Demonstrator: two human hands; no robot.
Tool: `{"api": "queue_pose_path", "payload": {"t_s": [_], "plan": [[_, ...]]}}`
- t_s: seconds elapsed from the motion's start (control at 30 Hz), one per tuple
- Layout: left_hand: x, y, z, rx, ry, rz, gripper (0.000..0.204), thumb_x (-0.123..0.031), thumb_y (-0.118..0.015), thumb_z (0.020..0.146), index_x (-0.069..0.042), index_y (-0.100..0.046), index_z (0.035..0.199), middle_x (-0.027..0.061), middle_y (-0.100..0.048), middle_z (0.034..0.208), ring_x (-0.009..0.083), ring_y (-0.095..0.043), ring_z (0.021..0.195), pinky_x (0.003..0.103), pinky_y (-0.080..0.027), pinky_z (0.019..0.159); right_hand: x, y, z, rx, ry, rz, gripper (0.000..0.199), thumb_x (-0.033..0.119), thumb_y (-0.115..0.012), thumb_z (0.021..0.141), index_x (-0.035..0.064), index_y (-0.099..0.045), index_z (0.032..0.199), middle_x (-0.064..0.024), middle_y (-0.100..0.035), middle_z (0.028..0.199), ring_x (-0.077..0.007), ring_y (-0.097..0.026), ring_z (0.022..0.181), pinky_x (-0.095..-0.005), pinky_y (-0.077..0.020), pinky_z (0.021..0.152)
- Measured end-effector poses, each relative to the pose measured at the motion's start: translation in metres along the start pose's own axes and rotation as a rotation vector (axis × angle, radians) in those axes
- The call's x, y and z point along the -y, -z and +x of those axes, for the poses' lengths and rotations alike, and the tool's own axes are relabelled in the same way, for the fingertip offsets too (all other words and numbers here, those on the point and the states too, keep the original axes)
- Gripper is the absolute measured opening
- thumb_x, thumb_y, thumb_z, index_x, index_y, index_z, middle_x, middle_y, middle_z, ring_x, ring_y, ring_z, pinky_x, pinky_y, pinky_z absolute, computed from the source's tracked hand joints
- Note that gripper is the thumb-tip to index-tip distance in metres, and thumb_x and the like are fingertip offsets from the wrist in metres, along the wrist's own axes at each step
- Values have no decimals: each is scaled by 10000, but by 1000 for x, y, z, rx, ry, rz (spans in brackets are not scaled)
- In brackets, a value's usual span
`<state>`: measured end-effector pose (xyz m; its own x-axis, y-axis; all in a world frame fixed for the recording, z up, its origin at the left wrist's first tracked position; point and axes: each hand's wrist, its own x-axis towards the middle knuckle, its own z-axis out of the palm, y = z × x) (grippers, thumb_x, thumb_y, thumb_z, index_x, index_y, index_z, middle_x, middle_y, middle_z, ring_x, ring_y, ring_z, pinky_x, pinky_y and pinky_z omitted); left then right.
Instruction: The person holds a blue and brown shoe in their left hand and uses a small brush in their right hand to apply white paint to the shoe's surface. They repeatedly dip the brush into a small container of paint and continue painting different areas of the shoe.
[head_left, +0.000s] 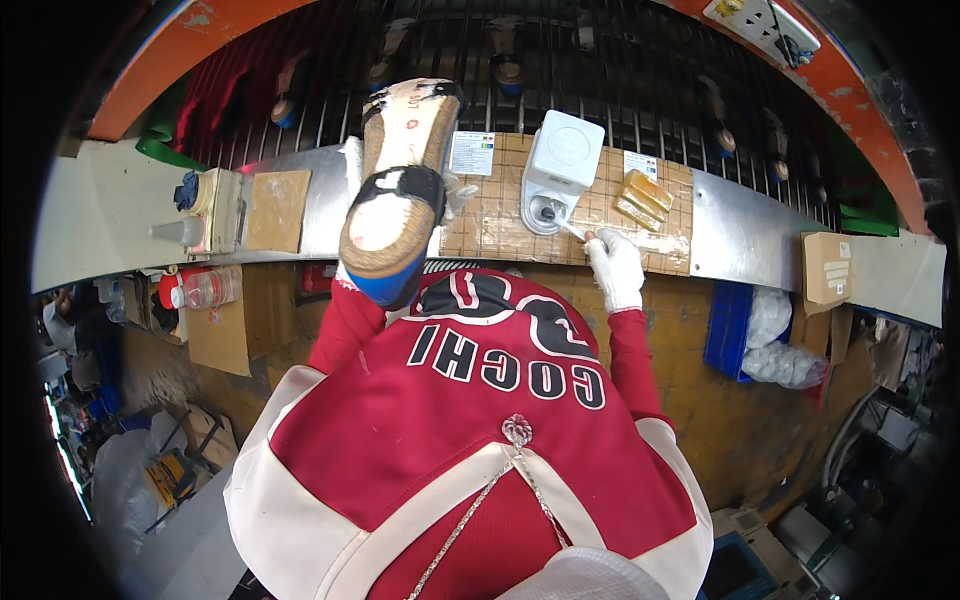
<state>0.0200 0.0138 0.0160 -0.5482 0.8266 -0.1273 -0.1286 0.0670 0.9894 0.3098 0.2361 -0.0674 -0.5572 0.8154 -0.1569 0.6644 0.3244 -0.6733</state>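
My left hand (pixel 353 165), in a white glove and mostly hidden, holds up a shoe on a blue last (pixel 408 205). The shoe has beige and brown surfaces, a black band across it and a pale patch at the near end. My right hand (pixel 616 268), also gloved in white, is closed round the handle of a thin pale brush (pixel 571 228). The brush's far end reaches into the round opening of a white dispenser pot (pixel 566 150), where a dark part shows. Exactly how my left fingers grip is hidden.
Cardboard (pixel 480 225) covers the bench under the pot, with yellowish blocks (pixel 645 200) at right. Behind runs a roller conveyor (pixel 640 95) carrying several shoes on lasts. A tan square board (pixel 278 210) lies left; a small carton (pixel 826 268) and blue crate (pixel 728 325) stand right.
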Motion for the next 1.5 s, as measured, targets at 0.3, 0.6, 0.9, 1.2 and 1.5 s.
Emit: {"api": "queue_pose_path", "payload": {"t_s": [0.3, 0.6, 0.9, 1.2, 1.5], "plan": [[-30, -46, 20, -40, 254, -773, 655, -516, -502, 1014, -59, -431, 1478, 127, -586, 1382, 233, -599, 1219, 385, -497, 1041, 81, 52, 3, -247, 244, 328, 134, 57, -772, 818, -19, -737, 923, -66, -638, 844, -132, -590, 712, -284, -473, 647], [-75, -70, 21, 85, -97, -435, 659, -401, -714, 911, 32, -501, 1361, 116, -621, 1265, 176, -613, 1141, 322, -504, 997, 188, 91, -9, -494, 615, 189, 173, 110, -837, 753, 74, -778, 911, -70, -675, 918, -222, -584, 864, -340, -447, 765], [-88, -58, 10, 79, -90, -189, 590, -334, -719, 903, 25, -546, 1338, 102, -645, 1228, 162, -596, 1129, 323, -469, 1009, 212, 93, 15, -489, 725, 79, 180, 161, -823, 780, 77, -784, 934, -55, -683, 917, -195, -575, 789, -325, -391, 749], [-100, -50, 3, 41, -86, -111, 542, -267, -705, 895, 26, -558, 1327, 91, -658, 1196, 142, -592, 1105, 315, -475, 993, 237, 98, 40, -518, 806, 10, 189, 172, -823, 782, 76, -783, 940, -60, -682, 921, -193, -590, 806, -324, -384, 740], [-99, -50, 10, 52, -106, -259, 622, -362, -739, 899, 38, -550, 1336, 123, -649, 1195, 168, -598, 1097, 319, -482, 982, 218, 103, 37, -378, 830, 69, 188, 133, -832, 742, 61, -775, 906, -64, -676, 895, -208, -593, 803, -328, -398, 749]]}}
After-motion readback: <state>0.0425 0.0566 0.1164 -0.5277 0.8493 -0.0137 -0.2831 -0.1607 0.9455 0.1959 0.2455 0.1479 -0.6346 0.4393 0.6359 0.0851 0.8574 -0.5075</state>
